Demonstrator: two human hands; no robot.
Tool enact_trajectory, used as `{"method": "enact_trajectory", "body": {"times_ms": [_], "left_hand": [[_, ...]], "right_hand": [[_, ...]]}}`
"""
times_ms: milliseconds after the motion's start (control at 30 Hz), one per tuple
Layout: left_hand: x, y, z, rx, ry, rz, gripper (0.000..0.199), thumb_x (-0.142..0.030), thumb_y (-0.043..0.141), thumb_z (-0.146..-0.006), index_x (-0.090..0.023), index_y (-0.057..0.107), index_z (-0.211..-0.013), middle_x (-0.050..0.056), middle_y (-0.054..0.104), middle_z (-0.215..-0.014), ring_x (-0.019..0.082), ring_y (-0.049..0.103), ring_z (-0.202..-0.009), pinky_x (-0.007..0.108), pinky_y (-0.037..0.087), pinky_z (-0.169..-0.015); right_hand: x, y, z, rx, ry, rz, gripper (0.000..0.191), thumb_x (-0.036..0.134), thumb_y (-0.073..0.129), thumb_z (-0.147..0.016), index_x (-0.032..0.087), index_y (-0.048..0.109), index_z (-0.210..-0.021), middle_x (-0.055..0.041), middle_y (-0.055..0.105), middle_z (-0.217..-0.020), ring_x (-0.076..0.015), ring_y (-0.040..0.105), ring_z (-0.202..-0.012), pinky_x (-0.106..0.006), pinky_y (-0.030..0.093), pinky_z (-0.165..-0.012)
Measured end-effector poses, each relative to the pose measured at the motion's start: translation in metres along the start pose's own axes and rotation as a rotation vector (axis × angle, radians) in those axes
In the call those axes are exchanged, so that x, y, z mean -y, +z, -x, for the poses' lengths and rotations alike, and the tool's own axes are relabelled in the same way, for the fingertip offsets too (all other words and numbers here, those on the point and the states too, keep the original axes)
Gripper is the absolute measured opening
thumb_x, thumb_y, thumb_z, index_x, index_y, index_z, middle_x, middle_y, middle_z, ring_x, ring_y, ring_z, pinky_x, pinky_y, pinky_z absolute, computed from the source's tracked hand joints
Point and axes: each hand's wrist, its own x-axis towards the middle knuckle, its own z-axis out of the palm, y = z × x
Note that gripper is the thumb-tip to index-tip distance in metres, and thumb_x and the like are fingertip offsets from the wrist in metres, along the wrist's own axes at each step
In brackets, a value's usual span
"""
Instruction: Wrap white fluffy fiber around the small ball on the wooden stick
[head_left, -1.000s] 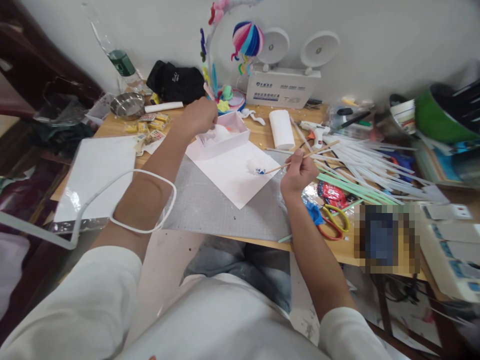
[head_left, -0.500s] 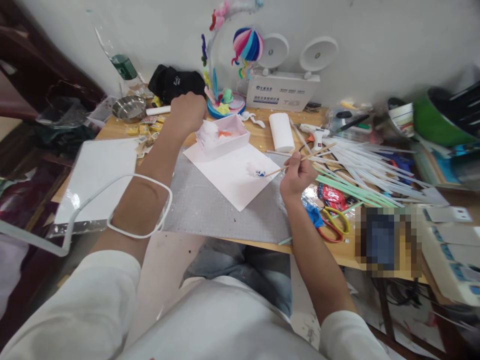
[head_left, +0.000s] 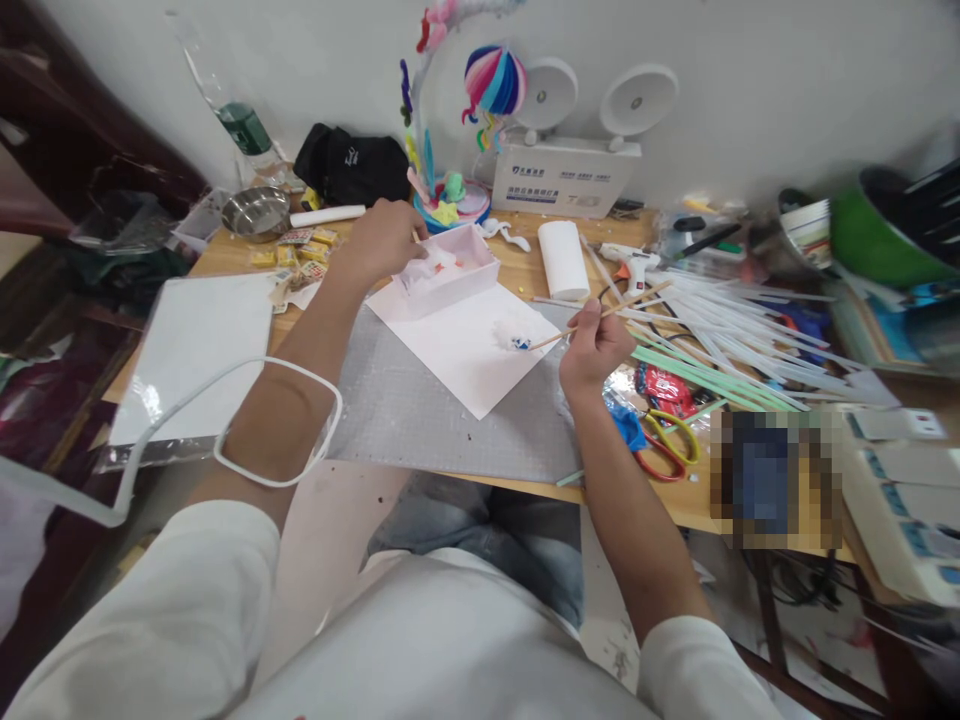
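The desk [head_left: 517, 232] has a smooth, light wood surface with visible grain. The cutting mat [head_left: 450, 425] on it looks matt grey, and the white sheet [head_left: 480, 375] is smooth, matt paper. The thin stick [head_left: 555, 340] appears to be bare wood, with fluffy, fibrous white material [head_left: 514, 328] at its end. The bowl [head_left: 256, 213] is shiny metal. The bottle [head_left: 244, 125] is clear, glossy plastic; the black pouch [head_left: 352, 165] looks like soft, matt cloth.

Box [head_left: 450, 285] on paper [head_left: 476, 375], mat [head_left: 450, 430] beneath, scissors [head_left: 667, 455] right of mat, bowl [head_left: 256, 213] behind left
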Motion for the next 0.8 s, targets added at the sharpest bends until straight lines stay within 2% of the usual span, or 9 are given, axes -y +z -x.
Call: {"method": "enact_trajectory", "body": {"times_ms": [167,300,433,500,567,633,667,733,800], "left_hand": [[0.002,-0.003,-0.002,0.012,-0.007,0.081,0.03,-0.031,0.07,-0.081,-0.024,0.076,-0.109,0.008,0.075,-0.098,0.024,0.065,-0.096,0.034,0.047,-0.086],[0.003,-0.008,0.001,-0.023,-0.035,0.069,0.025,-0.031,0.063,-0.087,-0.024,0.077,-0.106,0.009,0.074,-0.103,0.028,0.065,-0.105,0.038,0.046,-0.092],[-0.017,-0.015,0.021,-0.209,0.036,0.087,0.017,-0.029,0.066,-0.085,-0.023,0.078,-0.096,0.01,0.07,-0.115,0.03,0.061,-0.115,0.044,0.045,-0.1],[-0.035,-0.012,0.037,-0.223,0.116,0.198,0.014,-0.028,0.071,-0.081,-0.02,0.077,-0.091,0.009,0.07,-0.113,0.026,0.063,-0.106,0.042,0.048,-0.097],[-0.054,0.0,0.055,0.003,0.215,0.384,0.012,-0.029,0.072,-0.081,-0.02,0.077,-0.089,0.006,0.073,-0.097,0.02,0.065,-0.09,0.035,0.051,-0.085],[-0.068,0.022,0.071,0.268,0.316,0.547,0.011,-0.031,0.073,-0.08,-0.02,0.075,-0.082,0.003,0.073,-0.083,0.017,0.064,-0.079,0.03,0.049,-0.076],[-0.074,0.034,0.078,0.36,0.353,0.609,0.011,-0.03,0.073,-0.079,-0.019,0.075,-0.079,0.002,0.073,-0.079,0.016,0.064,-0.075,0.028,0.048,-0.072],[-0.082,0.059,0.088,0.459,0.402,0.674,0.01,-0.029,0.072,-0.079,-0.02,0.075,-0.078,0.0,0.071,-0.073,0.014,0.062,-0.069,0.027,0.045,-0.067],[-0.088,0.08,0.093,0.453,0.416,0.683,0.009,-0.027,0.07,-0.08,-0.02,0.075,-0.078,-0.001,0.071,-0.071,0.014,0.062,-0.067,0.027,0.043,-0.066]], "right_hand": [[0.001,0.0,-0.001,0.002,-0.004,0.022,0.06,0.065,0.043,-0.097,0.021,0.055,-0.058,0.0044,0.046,-0.047,-0.0102,0.045,-0.048,-0.029,0.034,-0.056],[-0.002,0.0,-0.001,-0.006,0.007,-0.006,0.059,0.064,0.044,-0.097,0.021,0.056,-0.058,0.0047,0.045,-0.048,-0.0101,0.045,-0.048,-0.029,0.034,-0.056],[-0.001,-0.001,-0.001,0.007,-0.008,-0.005,0.059,0.064,0.043,-0.097,0.021,0.058,-0.06,0.004,0.047,-0.049,-0.0104,0.047,-0.049,-0.029,0.035,-0.056],[0.001,-0.002,-0.001,0.025,-0.031,0.039,0.06,0.064,0.041,-0.098,0.021,0.058,-0.06,0.0034,0.049,-0.05,-0.0104,0.047,-0.049,-0.029,0.036,-0.057],[0.002,-0.002,-0.001,0.044,-0.056,0.085,0.061,0.066,0.039,-0.098,0.021,0.057,-0.06,0.0029,0.05,-0.05,-0.0106,0.048,-0.05,-0.029,0.036,-0.058],[0.002,-0.002,-0.001,0.07,-0.078,0.106,0.062,0.067,0.038,-0.098,0.022,0.056,-0.059,0.0025,0.049,-0.049,-0.0112,0.048,-0.051,-0.029,0.036,-0.058],[0.002,-0.002,-0.001,0.085,-0.089,0.111,0.062,0.067,0.039,-0.097,0.022,0.056,-0.059,0.0023,0.05,-0.05,-0.0114,0.049,-0.052,-0.029,0.036,-0.059],[0.002,-0.002,-0.001,0.109,-0.106,0.126,0.061,0.066,0.039,-0.098,0.021,0.057,-0.06,0.002,0.051,-0.051,-0.0115,0.049,-0.052,-0.029,0.037,-0.059],[0.002,-0.002,0.0,0.125,-0.122,0.151,0.06,0.064,0.039,-0.098,0.021,0.059,-0.062,0.0015,0.053,-0.052,-0.0113,0.05,-0.052,-0.029,0.036,-0.059]]}}
